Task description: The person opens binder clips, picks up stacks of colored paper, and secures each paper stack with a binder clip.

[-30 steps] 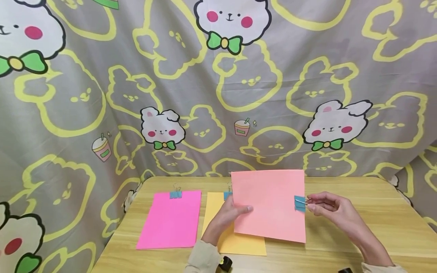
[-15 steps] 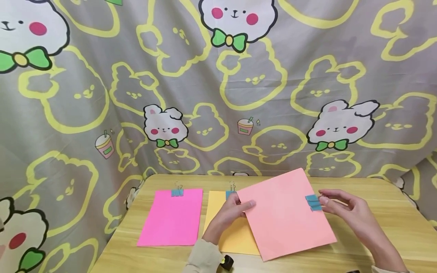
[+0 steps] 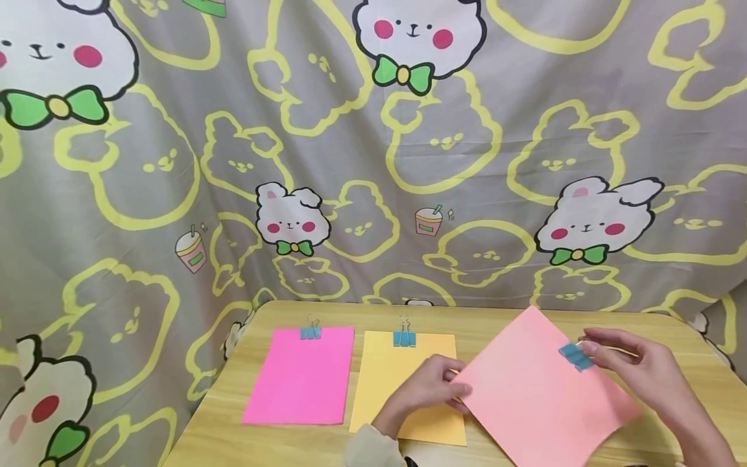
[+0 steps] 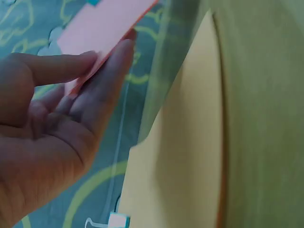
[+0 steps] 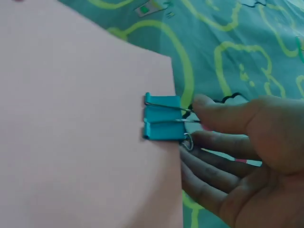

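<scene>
Tilted above the right part of the table is a salmon-pink sheaf of paper (image 3: 533, 395), turned with one corner up. My left hand (image 3: 428, 388) pinches its left corner between thumb and fingers, as the left wrist view also shows. A blue binder clip (image 5: 164, 118) bites the paper's upper right edge. At that clip, my right hand (image 3: 648, 366) pinches the wire handles between thumb and index finger; its other fingers pass behind the paper. Partly under the left hand lies a yellow sheaf of paper (image 3: 391, 383) with its own blue binder clip (image 3: 404, 338) at the top.
A bright pink sheaf of paper (image 3: 297, 383) lies farther left, with a blue binder clip (image 3: 311, 333) on its top edge. The wooden table (image 3: 210, 408) ends at the back against a grey curtain (image 3: 350, 272) with rabbit prints.
The salmon-pink paper has turned clockwise and moved right and down, both hands going with it. More of the yellow paper and its clip now shows.
</scene>
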A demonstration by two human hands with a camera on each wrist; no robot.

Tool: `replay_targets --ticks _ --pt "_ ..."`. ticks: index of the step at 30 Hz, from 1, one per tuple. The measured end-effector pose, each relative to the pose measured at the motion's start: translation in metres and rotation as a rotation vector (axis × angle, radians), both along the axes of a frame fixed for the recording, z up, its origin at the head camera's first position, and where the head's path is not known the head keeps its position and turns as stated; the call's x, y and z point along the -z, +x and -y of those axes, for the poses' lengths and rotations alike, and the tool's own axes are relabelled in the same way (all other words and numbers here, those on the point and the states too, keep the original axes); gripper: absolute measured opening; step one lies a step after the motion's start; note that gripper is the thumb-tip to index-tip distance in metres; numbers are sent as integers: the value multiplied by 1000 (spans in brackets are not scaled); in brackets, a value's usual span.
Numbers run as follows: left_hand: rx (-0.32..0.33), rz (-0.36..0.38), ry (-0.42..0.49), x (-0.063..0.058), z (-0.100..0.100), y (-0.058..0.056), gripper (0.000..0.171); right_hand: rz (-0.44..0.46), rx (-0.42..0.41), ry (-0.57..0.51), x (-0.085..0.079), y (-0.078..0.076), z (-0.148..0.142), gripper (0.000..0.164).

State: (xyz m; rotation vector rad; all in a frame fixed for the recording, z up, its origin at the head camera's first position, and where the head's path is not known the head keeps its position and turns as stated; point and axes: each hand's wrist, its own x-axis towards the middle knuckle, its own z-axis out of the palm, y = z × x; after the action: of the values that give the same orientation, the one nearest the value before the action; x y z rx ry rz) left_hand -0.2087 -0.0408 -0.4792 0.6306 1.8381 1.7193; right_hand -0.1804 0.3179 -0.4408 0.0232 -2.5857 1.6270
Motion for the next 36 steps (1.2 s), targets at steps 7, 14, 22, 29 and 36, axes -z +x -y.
replay_targets --ticks 7,14,22,29,36 --pt "152 84 -115 4 -2 4 13 -77 -77 196 14 -24 -7 39" --pt "59 -83 -186 3 31 -1 19 -85 -176 361 23 -61 12 39" --pt "-210 -529 -492 -7 85 2 17 -101 -160 384 43 -86 33 22" --pt "-318 -660 -684 -9 130 -3 23 -124 -175 383 54 -99 40 14" --pt "-392 -796 -761 -1 159 -11 36 -93 -198 395 60 -106 51 18"
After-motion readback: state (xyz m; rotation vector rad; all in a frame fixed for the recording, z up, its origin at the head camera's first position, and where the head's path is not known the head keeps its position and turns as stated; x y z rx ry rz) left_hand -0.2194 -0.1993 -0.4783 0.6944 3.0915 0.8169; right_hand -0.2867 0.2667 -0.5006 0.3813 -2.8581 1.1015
